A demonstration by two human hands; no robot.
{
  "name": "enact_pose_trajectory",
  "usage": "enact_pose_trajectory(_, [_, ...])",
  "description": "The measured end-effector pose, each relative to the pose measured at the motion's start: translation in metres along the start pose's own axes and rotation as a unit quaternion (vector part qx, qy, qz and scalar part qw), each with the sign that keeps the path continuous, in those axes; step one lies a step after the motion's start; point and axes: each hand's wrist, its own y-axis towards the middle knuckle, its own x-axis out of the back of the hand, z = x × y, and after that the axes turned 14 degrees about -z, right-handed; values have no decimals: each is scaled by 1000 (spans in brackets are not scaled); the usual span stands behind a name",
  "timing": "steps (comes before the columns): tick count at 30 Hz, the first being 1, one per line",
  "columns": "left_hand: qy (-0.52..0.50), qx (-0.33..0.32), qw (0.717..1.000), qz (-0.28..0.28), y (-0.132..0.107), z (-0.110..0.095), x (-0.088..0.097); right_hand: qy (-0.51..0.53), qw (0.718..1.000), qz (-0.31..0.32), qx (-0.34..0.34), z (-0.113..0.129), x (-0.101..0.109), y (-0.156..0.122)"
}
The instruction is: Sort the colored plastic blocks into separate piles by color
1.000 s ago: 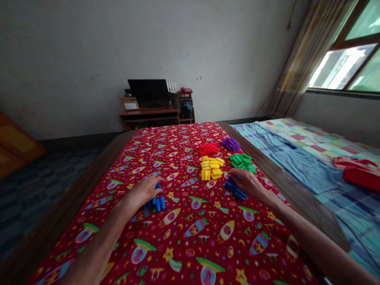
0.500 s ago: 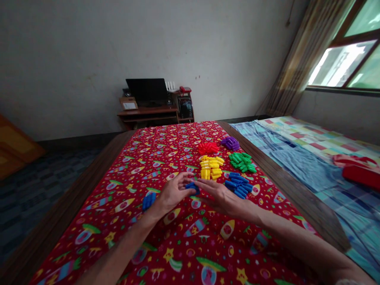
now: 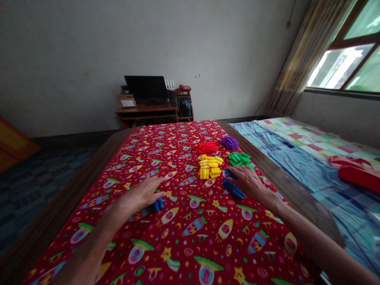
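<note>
On the left, my left hand (image 3: 145,192) is low over the cloth, its fingers stretched out and partly hiding a short row of blue plastic tubes (image 3: 158,204). The thumb is beside the tubes' far end; whether it touches them I cannot tell. My right hand (image 3: 251,182) reaches over the right-hand pile of blue plastic tubes (image 3: 234,190), fingers extended and apart, covering part of the pile. Close to that hand are a bundle of yellow tubes (image 3: 209,168) and a pile of green tubes (image 3: 239,158).
Farther back lie red tubes (image 3: 207,147) and purple tubes (image 3: 229,143). A red patterned cloth (image 3: 190,237) covers the wooden table (image 3: 297,186). Beyond stands a desk (image 3: 145,112) with a monitor (image 3: 145,89). To the right is a bed (image 3: 308,158) with a red item (image 3: 359,180).
My hands were together at the middle around blue tubes. They have parted: the left has moved left to the blue row, the right has moved right onto the blue pile.
</note>
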Motion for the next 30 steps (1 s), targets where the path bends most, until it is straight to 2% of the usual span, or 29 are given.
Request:
enact_pose_trajectory(2, [16,12,999,26,-3,12,-2,11,1000,20,3,-5,-1,-3])
enact_pose_trajectory(4, [17,18,999,45,-6,16,-6,58,998,20,14,-4,-1,-6])
enact_pose_trajectory(7, [6,21,999,46,-9,14,-12,135,990,-35,15,0,1,-7])
enact_pose_trajectory(11, [-44,11,996,83,-6,5,-16,163,983,-90,9,9,5,-1])
enact_pose_trajectory(15, [-75,-3,993,89,7,-20,-9,204,977,-55,37,30,12,6])
enact_pose_trajectory(17, [-110,0,992,63,14,-42,-3,241,969,-28,55,47,16,7])
enact_pose_trajectory(19, [-192,32,981,24,17,-68,-2,278,958,-24,73,65,16,7])
enact_pose_trajectory(20, [-252,52,966,8,17,-81,-3,294,952,-25,83,75,15,6])
enact_pose_trajectory(23, [-417,91,904,25,10,-111,-18,321,940,-24,115,98,9,5])
enact_pose_trajectory(25, [-475,111,872,30,4,-121,-28,315,940,-24,133,106,4,4])
enact_pose_trajectory(26, [-486,114,866,30,3,-123,-31,304,942,-27,138,106,2,4])
enact_pose_trajectory(28, [-468,100,877,31,2,-121,-30,272,952,-38,137,99,-1,1])
enact_pose_trajectory(30, [-391,59,918,31,5,-113,-20,234,963,-38,125,83,-1,-3])
